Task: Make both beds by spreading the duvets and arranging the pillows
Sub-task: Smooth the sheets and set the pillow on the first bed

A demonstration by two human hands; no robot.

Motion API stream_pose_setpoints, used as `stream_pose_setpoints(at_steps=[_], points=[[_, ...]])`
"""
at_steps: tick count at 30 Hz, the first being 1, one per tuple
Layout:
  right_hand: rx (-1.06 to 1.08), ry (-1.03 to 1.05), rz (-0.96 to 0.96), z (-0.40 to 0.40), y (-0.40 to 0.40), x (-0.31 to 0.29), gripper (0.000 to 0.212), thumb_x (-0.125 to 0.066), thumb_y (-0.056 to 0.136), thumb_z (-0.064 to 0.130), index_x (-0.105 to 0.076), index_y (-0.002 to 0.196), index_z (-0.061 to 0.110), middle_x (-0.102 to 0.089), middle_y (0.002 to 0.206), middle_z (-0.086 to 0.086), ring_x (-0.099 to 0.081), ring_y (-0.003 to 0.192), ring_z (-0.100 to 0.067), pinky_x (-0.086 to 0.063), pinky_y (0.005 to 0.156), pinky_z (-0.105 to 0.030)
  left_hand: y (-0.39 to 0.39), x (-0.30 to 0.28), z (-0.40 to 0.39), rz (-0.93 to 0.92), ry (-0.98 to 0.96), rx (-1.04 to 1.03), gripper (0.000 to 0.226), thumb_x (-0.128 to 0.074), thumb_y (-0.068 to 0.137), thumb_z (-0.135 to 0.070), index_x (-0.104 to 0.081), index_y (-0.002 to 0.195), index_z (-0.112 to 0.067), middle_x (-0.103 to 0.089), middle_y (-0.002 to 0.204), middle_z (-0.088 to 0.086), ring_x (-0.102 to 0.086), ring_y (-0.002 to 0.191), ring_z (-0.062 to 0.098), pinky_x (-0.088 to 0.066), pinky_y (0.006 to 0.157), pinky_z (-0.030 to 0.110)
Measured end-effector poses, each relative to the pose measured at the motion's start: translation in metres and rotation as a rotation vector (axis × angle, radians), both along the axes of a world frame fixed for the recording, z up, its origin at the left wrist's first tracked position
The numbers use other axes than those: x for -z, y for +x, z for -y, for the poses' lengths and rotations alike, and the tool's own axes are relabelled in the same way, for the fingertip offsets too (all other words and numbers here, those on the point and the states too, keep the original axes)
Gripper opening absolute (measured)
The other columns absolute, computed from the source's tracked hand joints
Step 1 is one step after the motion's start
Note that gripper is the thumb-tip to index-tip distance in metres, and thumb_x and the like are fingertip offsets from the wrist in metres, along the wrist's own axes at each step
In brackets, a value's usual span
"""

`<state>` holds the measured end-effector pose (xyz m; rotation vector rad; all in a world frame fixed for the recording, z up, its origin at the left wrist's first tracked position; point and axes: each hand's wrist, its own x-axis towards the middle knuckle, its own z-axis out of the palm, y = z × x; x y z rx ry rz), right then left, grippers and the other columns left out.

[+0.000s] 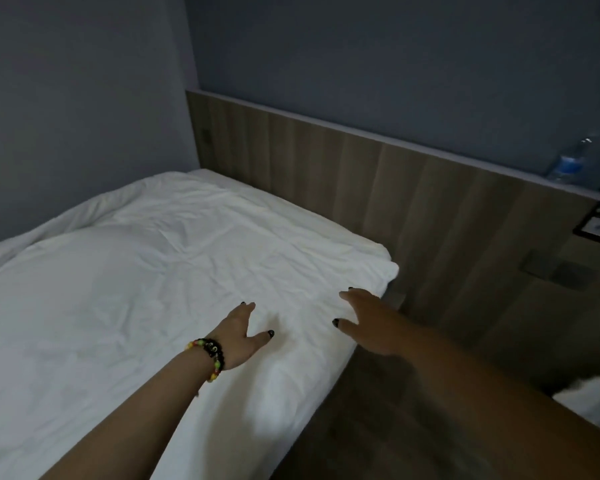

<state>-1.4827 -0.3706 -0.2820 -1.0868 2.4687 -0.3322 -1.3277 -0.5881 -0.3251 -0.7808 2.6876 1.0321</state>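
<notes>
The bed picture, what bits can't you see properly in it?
- Head view: pillows; a bulge lifts the duvet, but the cloth hides what makes it.
- Second bed: only a white corner shows, cut off by the right edge.
- Water bottle: its label is too small and blurred to read.
- Right hand: motion blur hides whether it touches the duvet.
- Left hand: fingers spread open over the duvet; contact unclear.

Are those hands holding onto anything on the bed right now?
Nothing is held. The left hand and right hand reach out open, fingers straight, over the white duvet near its corner by the headboard.
</notes>
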Motion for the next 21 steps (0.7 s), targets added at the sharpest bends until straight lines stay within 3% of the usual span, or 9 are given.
stream_pose_setpoints(at_steps=[10, 21], points=[[-0.171, -0.04, -0.037, 0.112, -0.163, -0.012, 0.066, -0.044, 0.098, 0.043, -0.018, 0.153, 0.018, -0.01, 0.161, -0.002, -0.011, 0.147, -0.018, -0.019, 0.118, -0.04, -0.124, -0.01, 0.079, -0.02, -0.032, -0.159, 0.081, -0.05, 0.093, -0.051, -0.007, 0.153, -0.019, -0.004, 0.161, 0.001, -0.007, 0.148, 0.014, -0.013, 0.118, 0.029], [-0.418, 0.021, 0.074, 0.203, -0.394, 0.042, 0.068, -0.044, 0.097, 0.047, -0.016, 0.153, 0.019, -0.006, 0.161, 0.0, -0.008, 0.148, -0.017, -0.021, 0.117, -0.037, -0.313, 0.02, 0.102, 0.043, 0.01, -0.451, 0.08, -0.05, 0.093, -0.05, -0.007, 0.153, -0.018, -0.003, 0.161, 0.0, -0.008, 0.147, 0.014, -0.013, 0.118, 0.028]])
